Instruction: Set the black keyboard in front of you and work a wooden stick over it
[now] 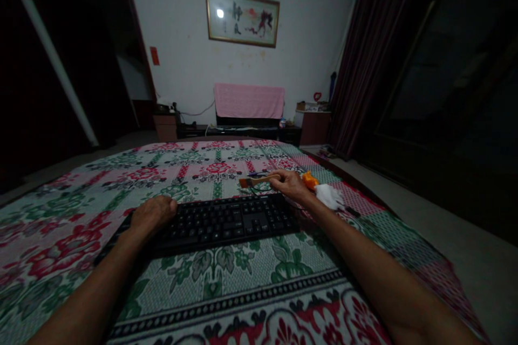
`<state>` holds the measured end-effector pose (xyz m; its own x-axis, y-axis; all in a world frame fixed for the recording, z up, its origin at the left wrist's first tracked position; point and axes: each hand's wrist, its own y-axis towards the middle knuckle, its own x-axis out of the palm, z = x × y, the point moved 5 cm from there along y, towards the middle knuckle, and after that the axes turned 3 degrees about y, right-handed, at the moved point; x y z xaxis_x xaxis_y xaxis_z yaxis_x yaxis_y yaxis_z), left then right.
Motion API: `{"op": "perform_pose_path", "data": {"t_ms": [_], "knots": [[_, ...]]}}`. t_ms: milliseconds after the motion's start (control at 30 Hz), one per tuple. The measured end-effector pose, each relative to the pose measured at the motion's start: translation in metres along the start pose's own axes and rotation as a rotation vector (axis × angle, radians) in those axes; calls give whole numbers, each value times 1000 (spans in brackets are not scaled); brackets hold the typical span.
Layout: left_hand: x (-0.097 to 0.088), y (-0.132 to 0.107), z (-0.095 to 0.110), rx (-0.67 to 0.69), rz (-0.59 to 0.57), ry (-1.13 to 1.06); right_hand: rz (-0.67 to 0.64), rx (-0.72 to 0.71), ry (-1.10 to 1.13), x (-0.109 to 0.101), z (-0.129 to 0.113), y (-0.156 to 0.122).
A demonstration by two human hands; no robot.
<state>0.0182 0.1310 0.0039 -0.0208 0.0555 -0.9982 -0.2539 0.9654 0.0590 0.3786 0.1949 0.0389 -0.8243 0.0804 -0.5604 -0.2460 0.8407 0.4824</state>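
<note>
**We Are Gripping a Brush [259,179] Just Beyond the Keyboard [218,221]**

We are holding the brush in our right hand [291,184], its thumb and fingers pinching the wooden handle near the right end of the keyboard's far edge. The bristles are pointing left, roughly along that edge; we cannot tell whether they are touching the cloth beneath.

Our left hand [154,213] is lying over the left part of the keyboard, back upward. Its fingertips are hiding from view, so we cannot tell whether it is gripping the keyboard or only resting there.

The black keyboard is lying keys up on a patterned cloth [218,280], which is showing green leaves and a dark border on the near side of it. Beyond the keyboard's right end, an orange item [309,180] is sitting just beside our right hand. A white, crumpled item [329,197] is lying next to it, and a slim dark object [353,211] is lying farther right of the keyboard.

Well beyond the keyboard, a pink cloth [250,100] is hanging low against the wall, with a framed picture [243,17] hanging above it. Far off to the keyboard's right, a dark curtain [372,54] is hanging.
</note>
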Motion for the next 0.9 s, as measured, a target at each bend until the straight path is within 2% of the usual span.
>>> {"op": "perform_pose_path", "data": {"t_ms": [133,267,367,500,667,800,900], "knots": [[-2,-2,2,-9,-5,-5,43,-12,68,4,-4,10],[-5,-5,5,-1,6,6,79,33,-50,13,-13,30],[-6,-6,6,0,15,24,62,32,-72,28,-23,42],[-3,-4,4,3,22,25,108,63,-89,50,-26,47],[0,0,1,-18,19,-4,-44,164,-207,76,-15,37],[-6,-3,3,-16,22,-59,-75,135,-233,76,-14,30],[-16,-7,-4,-30,75,-117,-108,120,-226,75,-13,27]]}}
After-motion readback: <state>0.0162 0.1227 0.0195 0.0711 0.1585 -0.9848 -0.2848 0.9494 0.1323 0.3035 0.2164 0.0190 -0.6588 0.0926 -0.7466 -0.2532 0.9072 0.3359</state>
